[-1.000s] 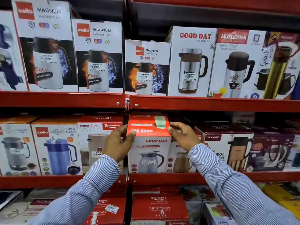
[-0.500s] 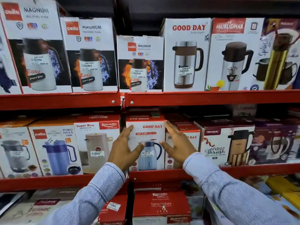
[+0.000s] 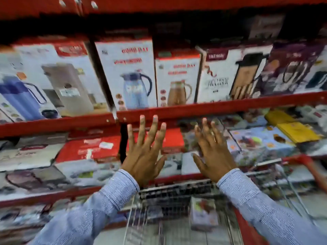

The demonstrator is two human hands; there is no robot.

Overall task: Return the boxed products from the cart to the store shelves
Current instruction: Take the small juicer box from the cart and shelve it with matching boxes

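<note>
The white and red Good Day flask box (image 3: 126,73) stands upright on the red middle shelf (image 3: 177,110), between a beige-flask box (image 3: 67,80) and a smaller Good Day box (image 3: 177,76). My left hand (image 3: 143,152) and my right hand (image 3: 212,151) hover below that shelf with fingers spread, holding nothing. Under my arms sits the wire shopping cart (image 3: 169,195) with red trim; a small boxed product (image 3: 203,213) lies inside it. The picture is blurred by motion.
More boxed flasks fill the middle shelf to the left (image 3: 21,96) and right (image 3: 235,75). The lower shelf holds flat red boxes (image 3: 88,149), colourful boxes (image 3: 260,144) and yellow packs (image 3: 297,131). The cart's red handle (image 3: 307,165) rises at the right.
Both hands have left the Good Day box, which stays on the shelf, and dropped below the shelf edge with fingers spread. The view has tilted down, revealing the cart.
</note>
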